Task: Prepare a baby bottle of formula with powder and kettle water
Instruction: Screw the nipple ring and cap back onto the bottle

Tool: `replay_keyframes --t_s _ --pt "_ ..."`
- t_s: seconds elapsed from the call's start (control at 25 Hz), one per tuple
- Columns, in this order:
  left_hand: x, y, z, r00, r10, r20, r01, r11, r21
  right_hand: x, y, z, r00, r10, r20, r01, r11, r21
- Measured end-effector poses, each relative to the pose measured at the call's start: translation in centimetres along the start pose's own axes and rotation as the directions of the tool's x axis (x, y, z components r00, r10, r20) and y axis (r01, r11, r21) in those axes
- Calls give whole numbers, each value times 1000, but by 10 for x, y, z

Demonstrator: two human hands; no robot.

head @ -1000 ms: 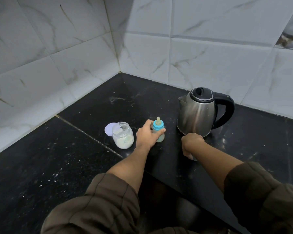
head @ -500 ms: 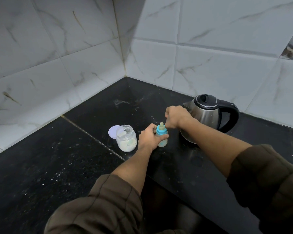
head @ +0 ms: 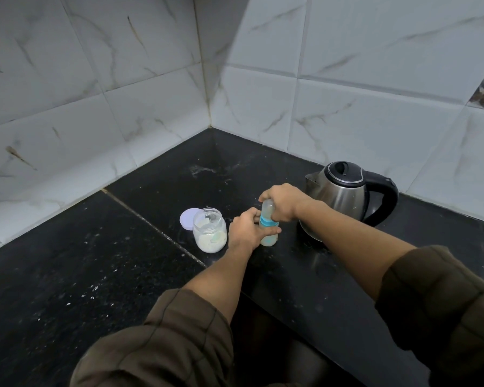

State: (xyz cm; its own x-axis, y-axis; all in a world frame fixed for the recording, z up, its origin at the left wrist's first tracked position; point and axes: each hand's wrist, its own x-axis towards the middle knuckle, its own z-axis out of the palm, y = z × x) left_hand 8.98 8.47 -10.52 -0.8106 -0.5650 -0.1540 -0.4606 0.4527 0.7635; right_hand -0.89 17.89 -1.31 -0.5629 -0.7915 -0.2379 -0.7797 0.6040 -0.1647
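Our right hand (head: 284, 203) has dropped onto the blue-collared plastic baby bottle (head: 268, 238), gripping its clear dome cap (head: 267, 208); our left hand (head: 246, 229) clasps the body, at the glass powder jar's (head: 210, 233) three o'clock. Capping, we judge; next, a square press down.

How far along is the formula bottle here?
Near the end, it seems. Done: the bottle stands with its blue ring on and pale contents inside; the kettle sits on the counter. In hand: the left hand grips the bottle while the right hand holds a clear cap over its top. Left: the powder jar is open, its lid beside it.
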Motion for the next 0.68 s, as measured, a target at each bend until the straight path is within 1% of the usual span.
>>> replay_keyframes --t_s 0.16,0.52,0.68 --pt "0 -2 2 999 24 -23 -24 1000 5 3 1 8 1000 -21 15 22 997 -72" --pt "-4 -6 5 998 37 -47 -37 999 -13 5 -2 8 1000 12 19 -11 998 -67" --pt "-3 -12 7 998 57 -24 -57 998 -33 3 1 13 1000 16 -25 -17 998 -66"
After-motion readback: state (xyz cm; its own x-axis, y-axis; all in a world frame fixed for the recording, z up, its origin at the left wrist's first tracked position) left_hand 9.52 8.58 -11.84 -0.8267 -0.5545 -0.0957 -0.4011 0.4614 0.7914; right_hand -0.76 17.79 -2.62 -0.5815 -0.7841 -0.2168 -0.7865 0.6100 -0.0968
